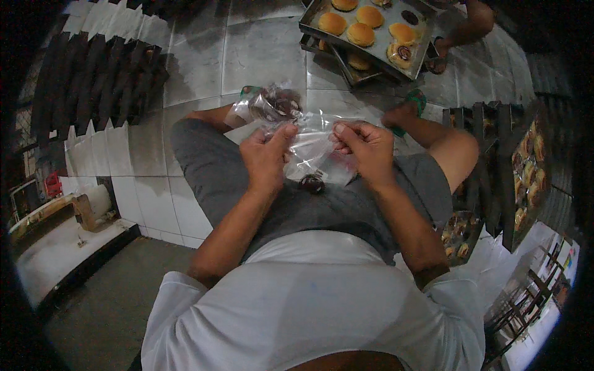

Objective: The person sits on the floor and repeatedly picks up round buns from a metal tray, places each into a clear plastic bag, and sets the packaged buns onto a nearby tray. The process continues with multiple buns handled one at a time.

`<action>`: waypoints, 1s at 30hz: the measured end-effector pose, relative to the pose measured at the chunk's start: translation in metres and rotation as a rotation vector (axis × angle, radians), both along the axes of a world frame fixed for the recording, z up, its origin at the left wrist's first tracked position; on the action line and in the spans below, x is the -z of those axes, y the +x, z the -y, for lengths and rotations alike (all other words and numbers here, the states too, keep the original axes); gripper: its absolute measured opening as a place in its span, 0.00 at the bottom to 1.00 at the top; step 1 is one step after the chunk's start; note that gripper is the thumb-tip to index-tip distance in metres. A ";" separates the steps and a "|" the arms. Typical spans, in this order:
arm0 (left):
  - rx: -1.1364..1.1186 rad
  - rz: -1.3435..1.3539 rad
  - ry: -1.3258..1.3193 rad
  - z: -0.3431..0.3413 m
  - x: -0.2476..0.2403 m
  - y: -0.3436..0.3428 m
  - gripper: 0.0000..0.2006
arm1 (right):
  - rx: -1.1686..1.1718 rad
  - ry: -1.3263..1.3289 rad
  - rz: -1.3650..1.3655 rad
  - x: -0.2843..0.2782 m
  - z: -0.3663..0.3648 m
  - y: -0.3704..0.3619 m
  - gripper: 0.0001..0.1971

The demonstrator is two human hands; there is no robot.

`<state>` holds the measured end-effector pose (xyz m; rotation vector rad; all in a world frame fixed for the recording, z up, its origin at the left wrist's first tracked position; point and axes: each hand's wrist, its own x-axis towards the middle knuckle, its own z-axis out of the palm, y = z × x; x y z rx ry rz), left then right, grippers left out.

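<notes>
Over my lap, my left hand (268, 150) and my right hand (365, 145) pinch a clear plastic bag (315, 139) between thumbs and fingers, stretched between them. Just below the bag, against my grey shorts, is a small dark brown round item (311, 183); whether it sits inside the bag I cannot tell. Beyond my left hand lies more clear plastic with dark brown round pieces (275, 105) in or under it. Their kind is too blurred to make out.
Ahead on the right, a metal tray (383, 52) of golden buns (361, 34) rests on other trays. Another person's hand (438, 55) is beside it. Stacked dark trays (93, 80) stand at the far left, and filled trays (526, 173) stand upright at my right. A white machine (68, 229) is on the left.
</notes>
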<state>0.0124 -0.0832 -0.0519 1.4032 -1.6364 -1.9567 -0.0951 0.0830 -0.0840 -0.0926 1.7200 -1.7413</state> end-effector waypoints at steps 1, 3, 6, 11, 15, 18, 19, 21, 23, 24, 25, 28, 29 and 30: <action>0.055 0.111 -0.119 0.002 -0.005 0.004 0.10 | -0.015 -0.022 -0.011 0.000 -0.005 0.002 0.13; -0.013 -0.045 -0.014 0.013 0.012 0.016 0.11 | -0.046 -0.045 -0.035 -0.003 -0.011 0.005 0.13; 0.029 -0.214 0.047 0.027 0.026 0.038 0.13 | -0.152 -0.039 -0.033 -0.006 -0.016 0.004 0.12; -0.123 -0.301 0.268 0.038 0.038 0.058 0.16 | -0.319 0.095 -0.041 0.009 -0.040 -0.001 0.13; -0.307 -0.428 0.275 0.082 0.053 0.079 0.13 | -0.621 0.481 -0.379 0.013 -0.067 -0.018 0.21; -0.327 -0.469 0.349 0.124 0.059 0.118 0.12 | -0.630 0.730 -0.769 0.001 -0.069 -0.016 0.24; -0.353 -0.483 0.378 0.130 0.049 0.119 0.12 | -0.417 0.744 -0.918 0.002 -0.066 -0.020 0.23; -0.329 -0.455 0.362 0.123 0.023 0.106 0.13 | -0.125 0.762 -1.032 -0.003 -0.049 -0.060 0.24; -0.190 -0.364 0.268 0.106 -0.009 0.081 0.14 | -0.053 0.654 -0.894 0.006 -0.020 -0.145 0.25; -0.016 -0.350 0.352 0.141 0.032 0.111 0.16 | -0.077 0.509 -0.806 0.025 -0.007 -0.194 0.24; -0.022 -0.258 0.345 0.132 0.023 0.100 0.16 | -0.071 0.332 -0.573 0.051 0.008 -0.234 0.23; 0.019 -0.099 0.323 0.108 -0.003 0.066 0.18 | 0.135 0.232 0.001 0.158 0.015 -0.353 0.23; 0.027 -0.114 0.334 0.114 0.004 0.071 0.18 | 0.185 0.375 -0.076 0.194 0.017 -0.379 0.25; 0.020 -0.089 0.305 0.116 0.001 0.085 0.19 | 0.233 0.417 -0.059 0.209 0.043 -0.385 0.24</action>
